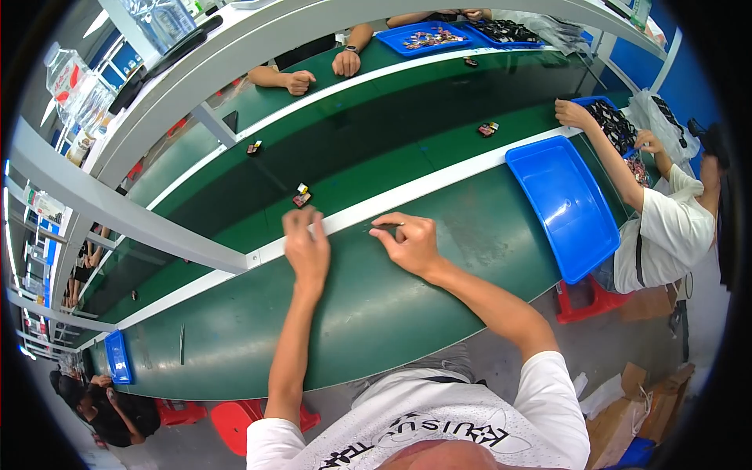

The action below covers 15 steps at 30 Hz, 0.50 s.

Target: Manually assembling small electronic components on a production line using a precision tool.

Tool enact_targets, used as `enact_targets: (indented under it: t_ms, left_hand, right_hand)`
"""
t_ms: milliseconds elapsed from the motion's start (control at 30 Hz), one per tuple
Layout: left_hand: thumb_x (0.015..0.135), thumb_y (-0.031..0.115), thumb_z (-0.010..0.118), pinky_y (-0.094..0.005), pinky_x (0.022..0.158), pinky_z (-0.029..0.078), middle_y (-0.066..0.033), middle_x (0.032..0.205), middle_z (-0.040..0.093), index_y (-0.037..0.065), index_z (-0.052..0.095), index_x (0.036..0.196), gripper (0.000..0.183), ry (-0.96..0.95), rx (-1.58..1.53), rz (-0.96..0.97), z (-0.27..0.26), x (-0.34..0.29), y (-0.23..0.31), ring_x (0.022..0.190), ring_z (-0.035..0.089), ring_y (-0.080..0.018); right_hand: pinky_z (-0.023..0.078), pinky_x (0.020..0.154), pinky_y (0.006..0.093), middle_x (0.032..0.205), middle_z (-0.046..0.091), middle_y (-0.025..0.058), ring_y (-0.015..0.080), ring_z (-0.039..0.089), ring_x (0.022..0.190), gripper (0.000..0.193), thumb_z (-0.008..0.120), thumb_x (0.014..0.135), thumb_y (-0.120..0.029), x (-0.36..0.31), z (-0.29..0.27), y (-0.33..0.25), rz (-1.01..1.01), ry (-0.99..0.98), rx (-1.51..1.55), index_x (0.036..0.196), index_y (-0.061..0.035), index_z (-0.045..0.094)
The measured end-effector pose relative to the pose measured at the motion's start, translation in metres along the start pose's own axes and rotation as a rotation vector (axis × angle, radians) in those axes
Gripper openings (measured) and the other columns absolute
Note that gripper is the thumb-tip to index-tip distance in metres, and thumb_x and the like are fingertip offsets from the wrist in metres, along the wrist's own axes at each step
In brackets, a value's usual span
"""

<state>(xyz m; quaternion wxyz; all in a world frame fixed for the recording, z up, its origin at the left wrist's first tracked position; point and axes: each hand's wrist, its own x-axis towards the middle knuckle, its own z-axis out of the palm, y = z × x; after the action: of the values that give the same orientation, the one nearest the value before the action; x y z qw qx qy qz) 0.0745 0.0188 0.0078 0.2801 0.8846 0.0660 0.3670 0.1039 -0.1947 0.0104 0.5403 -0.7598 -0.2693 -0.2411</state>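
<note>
My left hand (306,249) reaches over the white rail (352,218) at the conveyor's near edge. Its fingers are somewhat blurred but look stretched and apart, with nothing visible in them. Just beyond the fingertips, a small dark red and yellow part (302,196) lies on the dark green conveyor belt (376,141). My right hand (411,244) is held over the green worktable (470,227), on the near side of the rail. Its thumb and fingers pinch a thin dark tool (388,226) that looks like tweezers; the rest is hidden by the fingers.
More small parts (489,129) ride the belt. A blue tray (565,207) is at my right, a smaller blue tray (117,356) far left, near a thin rod (182,345). A grey frame post (157,211) crosses at left. Co-workers' hands (300,82) rest opposite; another person (658,211) works at right.
</note>
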Motion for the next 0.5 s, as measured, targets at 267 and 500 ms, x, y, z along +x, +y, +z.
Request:
enact_targets:
  t_ms: [267,500]
  left_hand:
    - [0.086,0.008,0.076,-0.0409,0.048,0.046,-0.0104,0.072,0.059,0.002,0.064,0.073,0.019,-0.246,-0.161,0.446,0.008,-0.045,0.040,0.055,0.061,-0.0304]
    - [0.086,0.012,0.073,-0.0412,0.049,0.048,-0.0098,0.073,0.056,0.005,0.059,0.072,0.021,-0.342,-0.069,0.527,0.016,-0.053,0.041,0.056,0.061,-0.0287]
  right_hand:
    - [0.032,0.044,0.0278,0.055,0.058,0.0023,0.0085,0.042,0.042,0.014,0.085,0.078,-0.012,-0.002,0.011,0.017,0.196,0.016,0.032,0.088,-0.0051,0.077]
    - [0.034,0.043,0.0287,0.083,0.077,0.0034,0.0088,0.043,0.042,0.013,0.085,0.078,-0.010,-0.004,0.008,0.010,0.136,-0.026,0.053,0.082,-0.0012,0.076]
